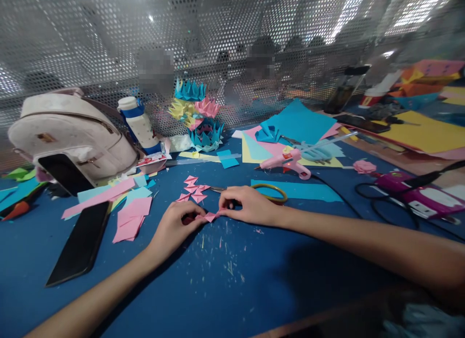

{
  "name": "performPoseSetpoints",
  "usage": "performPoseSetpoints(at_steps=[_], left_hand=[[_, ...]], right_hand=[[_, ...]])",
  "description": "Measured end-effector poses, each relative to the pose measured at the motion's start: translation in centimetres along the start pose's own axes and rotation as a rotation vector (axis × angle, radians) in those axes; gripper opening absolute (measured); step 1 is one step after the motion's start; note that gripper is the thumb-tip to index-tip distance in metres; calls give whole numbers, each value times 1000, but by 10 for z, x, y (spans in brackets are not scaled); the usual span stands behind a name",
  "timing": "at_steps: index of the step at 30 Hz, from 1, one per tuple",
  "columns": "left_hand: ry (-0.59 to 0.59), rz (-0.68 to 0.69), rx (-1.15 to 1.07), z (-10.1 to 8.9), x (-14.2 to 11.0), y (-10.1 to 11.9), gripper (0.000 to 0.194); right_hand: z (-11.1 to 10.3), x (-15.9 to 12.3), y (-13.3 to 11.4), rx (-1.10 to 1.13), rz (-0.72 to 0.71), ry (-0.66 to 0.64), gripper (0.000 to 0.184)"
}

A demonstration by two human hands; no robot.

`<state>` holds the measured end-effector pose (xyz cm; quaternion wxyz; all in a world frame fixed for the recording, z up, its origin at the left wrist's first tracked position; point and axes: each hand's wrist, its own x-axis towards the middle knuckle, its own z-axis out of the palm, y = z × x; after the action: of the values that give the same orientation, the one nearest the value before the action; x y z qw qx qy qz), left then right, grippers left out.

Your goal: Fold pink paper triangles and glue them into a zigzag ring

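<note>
Between our bent fingertips, the small folded pink paper piece (pixel 210 217) is pinched by our left hand (pixel 180 221) and right hand (pixel 241 206). Our forearms angle inward; folded pink pieces (pixel 191 189) lie just beyond the grip.

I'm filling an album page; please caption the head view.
Left hand and right hand pinch a folded pink paper over a blue table, pink glue gun beyond.

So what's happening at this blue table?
A person pinches a small pink paper piece between the left hand and right hand. Folded pink pieces lie just beyond. A pink glue gun rests past the right hand, and flat pink sheets lie left of the left hand.
</note>
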<state>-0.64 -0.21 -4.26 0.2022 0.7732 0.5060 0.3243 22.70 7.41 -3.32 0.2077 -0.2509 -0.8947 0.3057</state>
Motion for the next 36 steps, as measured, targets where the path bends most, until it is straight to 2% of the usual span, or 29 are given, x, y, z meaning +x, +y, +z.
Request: performPoseSetpoints(at_steps=[5,10,16,20,27,36], left_hand=[[-11,8,-73,0,2,2,21],[21,-41,-31,4,2,4,18],[37,-125,-20,9,4,5,14],[24,-180,-96,9,6,3,13],[-27,-227,-204,7,12,4,20],[-72,-307,-294,4,15,5,25]], right_hand=[[-1,2,-1,0,-7,-28,9],[-3,2,-5,-52,-49,-51,8],[-2,4,-8,-62,27,-72,7],[-4,6,-11,-10,86,-103,13],[-5,6,-12,90,81,-80,8],[-5,8,-12,214,160,-75,8]])
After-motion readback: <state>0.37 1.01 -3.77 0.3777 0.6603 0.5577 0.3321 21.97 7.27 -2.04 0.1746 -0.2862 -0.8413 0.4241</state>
